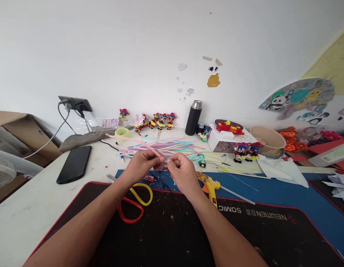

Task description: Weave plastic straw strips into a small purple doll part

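Observation:
A long pink pipe cleaner (127,138) slants back to the left from between the fingers of my left hand (145,163). Close beside it, my right hand (183,171) is closed in a pinch, its fingertips almost meeting the left ones. What sits between the right fingers is too small to make out. Behind both hands lies a loose pile of pastel pipe cleaners (177,145). Scissors with a red and a yellow handle (132,221) rest under my left forearm. A yellow glue gun (212,185), partly hidden by my right wrist, has a clear glue stick (237,194) in it.
Black mats (244,237) cover the front of the white table (18,226). A phone (74,165) lies at left, near a tape roll (122,133). Small fuzzy figures (162,121) and a black flask (193,118) line the wall. At right stand a white box (216,139) and a beige bowl (268,137).

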The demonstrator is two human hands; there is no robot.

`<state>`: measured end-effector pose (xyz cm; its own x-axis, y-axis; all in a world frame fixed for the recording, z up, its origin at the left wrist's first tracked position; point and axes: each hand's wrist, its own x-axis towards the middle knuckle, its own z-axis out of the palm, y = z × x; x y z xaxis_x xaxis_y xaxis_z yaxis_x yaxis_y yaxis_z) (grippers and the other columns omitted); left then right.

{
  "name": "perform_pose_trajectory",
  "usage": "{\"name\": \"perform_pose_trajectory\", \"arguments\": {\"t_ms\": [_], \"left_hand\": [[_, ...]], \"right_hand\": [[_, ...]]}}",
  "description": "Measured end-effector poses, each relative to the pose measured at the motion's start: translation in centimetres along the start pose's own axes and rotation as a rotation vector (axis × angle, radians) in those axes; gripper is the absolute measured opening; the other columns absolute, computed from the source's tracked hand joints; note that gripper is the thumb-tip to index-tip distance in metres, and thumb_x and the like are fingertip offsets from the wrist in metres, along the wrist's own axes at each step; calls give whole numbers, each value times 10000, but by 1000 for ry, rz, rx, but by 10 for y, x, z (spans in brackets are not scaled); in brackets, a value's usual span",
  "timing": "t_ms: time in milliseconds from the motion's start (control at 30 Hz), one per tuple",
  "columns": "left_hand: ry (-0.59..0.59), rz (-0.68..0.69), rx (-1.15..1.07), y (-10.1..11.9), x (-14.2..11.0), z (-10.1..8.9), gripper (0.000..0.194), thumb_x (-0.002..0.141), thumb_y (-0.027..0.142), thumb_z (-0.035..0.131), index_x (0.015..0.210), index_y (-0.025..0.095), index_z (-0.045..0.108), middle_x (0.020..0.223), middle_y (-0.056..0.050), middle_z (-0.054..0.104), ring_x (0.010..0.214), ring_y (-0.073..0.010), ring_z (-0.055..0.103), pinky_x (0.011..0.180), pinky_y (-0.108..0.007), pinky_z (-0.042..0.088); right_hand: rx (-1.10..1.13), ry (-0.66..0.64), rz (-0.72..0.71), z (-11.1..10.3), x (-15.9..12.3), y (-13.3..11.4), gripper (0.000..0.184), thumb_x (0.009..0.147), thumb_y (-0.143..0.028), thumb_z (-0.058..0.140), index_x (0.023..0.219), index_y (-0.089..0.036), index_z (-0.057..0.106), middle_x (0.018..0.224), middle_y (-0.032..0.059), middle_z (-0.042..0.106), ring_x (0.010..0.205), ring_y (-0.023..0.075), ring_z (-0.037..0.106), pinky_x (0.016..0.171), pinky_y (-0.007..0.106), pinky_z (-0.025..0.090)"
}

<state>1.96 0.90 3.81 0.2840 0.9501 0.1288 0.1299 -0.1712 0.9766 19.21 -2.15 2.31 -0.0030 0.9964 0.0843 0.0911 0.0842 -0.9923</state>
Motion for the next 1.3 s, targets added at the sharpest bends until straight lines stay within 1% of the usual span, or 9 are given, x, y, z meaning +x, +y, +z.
{"name": "perform_pose_trajectory", "arguments": {"t_ms": [167, 333, 400, 500, 600, 700, 1033, 1167, 1300], "left_hand": [[-36, 22, 81, 2, -1, -8, 368, 775, 541, 813, 717, 182, 761, 637, -16, 684, 584, -149, 599, 566, -244, 521], [-105, -8, 105, 1, 0, -13, 349, 783, 519, 814, 727, 177, 766, 657, -25, 697, 587, -145, 593, 559, -239, 504], [-96, -20, 55, 3, 1, -12, 368, 755, 526, 838, 709, 171, 750, 644, -22, 684, 575, -139, 584, 552, -238, 500], [-49, -23, -37, 5, 1, -8, 374, 729, 523, 864, 709, 171, 737, 641, -17, 684, 577, -136, 593, 560, -240, 512], [2, -28, -108, 5, 0, -4, 362, 735, 515, 866, 760, 172, 751, 678, -26, 714, 624, -155, 638, 584, -254, 546], [29, -28, -137, 4, -1, 0, 354, 745, 505, 863, 766, 168, 752, 714, -32, 728, 650, -161, 652, 607, -269, 570], [17, -55, -256, 0, 0, -3, 349, 762, 471, 877, 747, 161, 717, 692, -17, 723, 631, -143, 664, 603, -240, 549], [-10, -30, -192, 1, 0, -4, 367, 769, 495, 863, 768, 165, 703, 678, -4, 700, 629, -143, 657, 607, -243, 546], [-30, 13, -109, 1, 2, -5, 388, 786, 528, 826, 770, 170, 677, 662, 2, 676, 615, -149, 638, 593, -256, 537]], "right_hand": [[-160, -65, -61, -1, -3, -4, 133, 848, -293, 649, 752, -236, 579, 518, -74, 458, 466, 128, 378, 468, 257, 253], [-206, -120, -79, -1, -2, -2, 111, 852, -272, 649, 761, -235, 597, 521, -68, 471, 478, 133, 378, 480, 264, 252], [-165, -118, -52, -1, -1, 0, 105, 864, -295, 651, 786, -234, 616, 526, -65, 476, 472, 131, 382, 472, 261, 255], [-25, -121, 11, 0, 1, 0, 164, 884, -378, 652, 815, -234, 615, 528, -77, 456, 424, 116, 373, 432, 251, 251], [114, -123, 49, 0, 1, -1, 230, 880, -451, 663, 849, -236, 591, 520, -96, 450, 379, 104, 370, 388, 240, 267], [188, -108, 64, 0, 1, -2, 265, 865, -478, 680, 872, -234, 577, 495, -108, 454, 356, 99, 375, 365, 231, 274], [257, -46, 75, 0, 3, 1, 278, 827, -456, 727, 848, -215, 591, 478, -113, 448, 347, 78, 375, 368, 219, 259], [247, -52, 82, 0, 2, 0, 271, 835, -458, 711, 845, -215, 590, 473, -116, 429, 349, 79, 361, 375, 224, 259], [197, -94, 76, -1, 2, 0, 253, 850, -452, 686, 842, -215, 601, 495, -107, 427, 368, 85, 349, 387, 234, 239]]}}
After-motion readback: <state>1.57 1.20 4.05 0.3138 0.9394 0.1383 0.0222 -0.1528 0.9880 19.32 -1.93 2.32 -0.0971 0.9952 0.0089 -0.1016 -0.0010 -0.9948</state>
